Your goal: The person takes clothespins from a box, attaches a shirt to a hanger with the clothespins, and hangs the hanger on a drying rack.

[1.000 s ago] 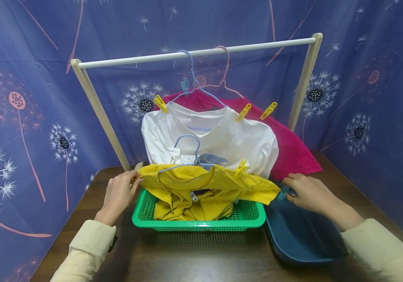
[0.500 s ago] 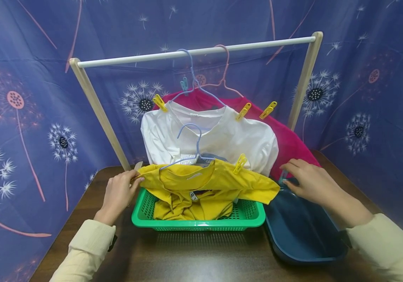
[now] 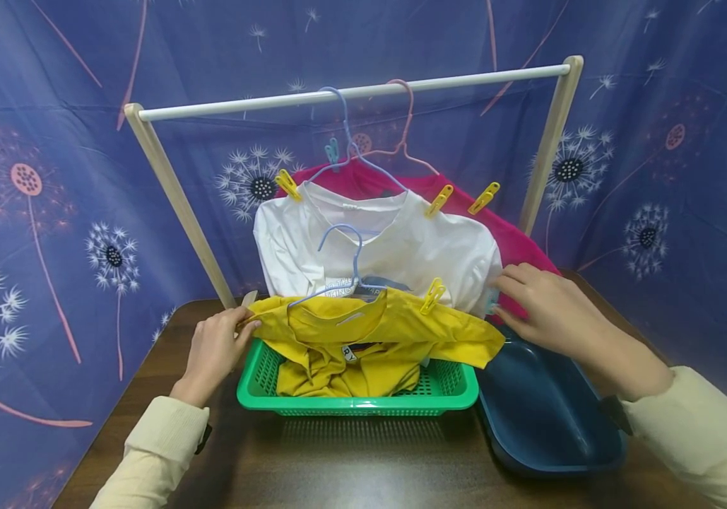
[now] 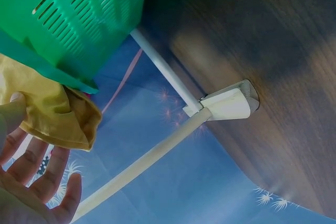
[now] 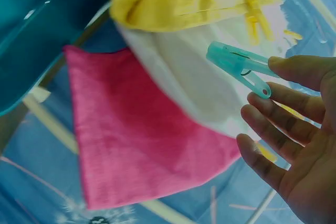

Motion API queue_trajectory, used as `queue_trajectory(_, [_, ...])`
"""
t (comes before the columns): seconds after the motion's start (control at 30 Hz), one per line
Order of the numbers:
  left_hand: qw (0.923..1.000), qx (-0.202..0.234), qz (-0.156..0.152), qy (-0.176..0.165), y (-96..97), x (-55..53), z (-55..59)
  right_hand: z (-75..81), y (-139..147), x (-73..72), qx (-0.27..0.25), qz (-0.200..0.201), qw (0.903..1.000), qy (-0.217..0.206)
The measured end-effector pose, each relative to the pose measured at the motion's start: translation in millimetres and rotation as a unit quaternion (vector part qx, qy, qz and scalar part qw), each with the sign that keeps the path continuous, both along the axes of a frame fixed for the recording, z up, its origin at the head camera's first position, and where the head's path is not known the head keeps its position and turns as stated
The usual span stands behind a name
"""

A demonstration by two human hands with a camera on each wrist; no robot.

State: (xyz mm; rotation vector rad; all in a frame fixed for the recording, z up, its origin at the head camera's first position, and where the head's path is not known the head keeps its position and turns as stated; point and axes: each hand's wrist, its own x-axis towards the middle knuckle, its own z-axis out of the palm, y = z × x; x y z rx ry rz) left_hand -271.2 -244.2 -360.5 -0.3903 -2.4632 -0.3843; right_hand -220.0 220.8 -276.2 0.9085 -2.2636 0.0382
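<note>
A yellow T-shirt [image 3: 350, 325] with a blue hanger [image 3: 358, 258] in its neck lies partly in the green basket [image 3: 357, 404]. At its left sleeve, my left hand [image 3: 213, 350] pinches the cloth between thumb and fingers; the left wrist view shows this sleeve end [image 4: 58, 111] too. A yellow clothespin [image 3: 433, 295] sits on the shirt's right shoulder. My right hand [image 3: 550, 314] holds a light teal clothespin [image 5: 239, 66] by its handle ends, beyond the shirt's right sleeve. In the right wrist view that clothespin's tip overlaps the white shirt.
Behind, a white shirt [image 3: 427, 261] and a pink shirt [image 3: 522, 254] hang from the rack's white bar [image 3: 242, 106], with clothespins on their shoulders. A dark blue bin [image 3: 547, 417] stands right of the basket on the wooden table [image 3: 363, 466].
My right hand has risen from near the blue bin and moved slightly left with the teal clothespin. The hanger's hook has lifted and turned. My left hand stays on the sleeve.
</note>
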Motion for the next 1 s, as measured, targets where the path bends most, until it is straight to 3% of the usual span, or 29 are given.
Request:
queue_trajectory(0.3, [1.0,-0.002,0.005,-0.003,0.9,0.3,0.2,11.4,-30,6.2,0.021,0.042,0.9988,-0.013])
queue_trajectory(0.63, [0.9999,-0.001,0.014,0.001,1.2,0.3,-1.0,8.5,-63,6.4,0.035,0.067,0.996,-0.048])
queue_trajectory(1.0, [0.9997,-0.004,0.023,-0.005,2.4,0.4,-1.6,0.7,-103,1.3,0.057,0.103,0.992,-0.045])
